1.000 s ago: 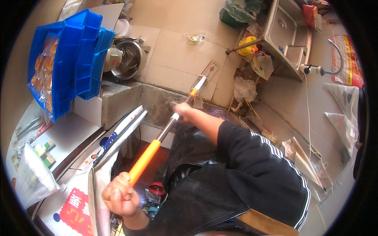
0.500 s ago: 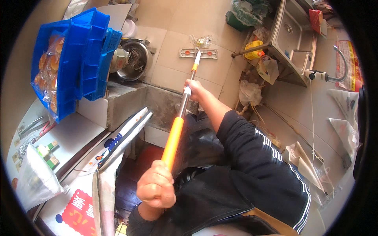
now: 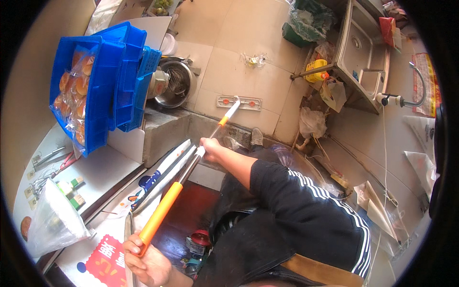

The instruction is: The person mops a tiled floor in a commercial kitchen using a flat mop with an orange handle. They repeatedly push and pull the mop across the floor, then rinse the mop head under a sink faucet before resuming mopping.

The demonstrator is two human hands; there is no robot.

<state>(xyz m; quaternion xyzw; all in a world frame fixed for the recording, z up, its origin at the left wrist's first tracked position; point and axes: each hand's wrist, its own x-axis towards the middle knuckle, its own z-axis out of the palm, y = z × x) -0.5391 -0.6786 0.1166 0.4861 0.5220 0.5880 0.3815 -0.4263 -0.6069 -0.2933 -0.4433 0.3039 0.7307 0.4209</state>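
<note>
A flat mop with an orange grip (image 3: 161,213) and a metal pole runs from my lower left toward the floor ahead. Its flat rectangular head (image 3: 239,103) lies on the tiles. My right hand (image 3: 210,147) is closed round the pole partway down. At the upper end of the grip, my left hand (image 3: 147,260) holds the mop with its fingers curled over it and its palm partly turned up. Beyond the mop head, apart from it, a crumpled bit of clear plastic litter (image 3: 254,60) sits on the floor.
Stacked blue crates (image 3: 107,100) with bagged buns (image 3: 74,95) stand at left, beside a steel mixing bowl (image 3: 178,98). A concrete ledge (image 3: 165,129) borders the floor. On the right are a steel sink (image 3: 368,48), a green bin (image 3: 296,34) and a yellow jug (image 3: 315,71).
The mop head has come back toward me, away from the plastic litter. Both hands have moved left and nearer with the pole, and my left hand's grip has loosened and turned.
</note>
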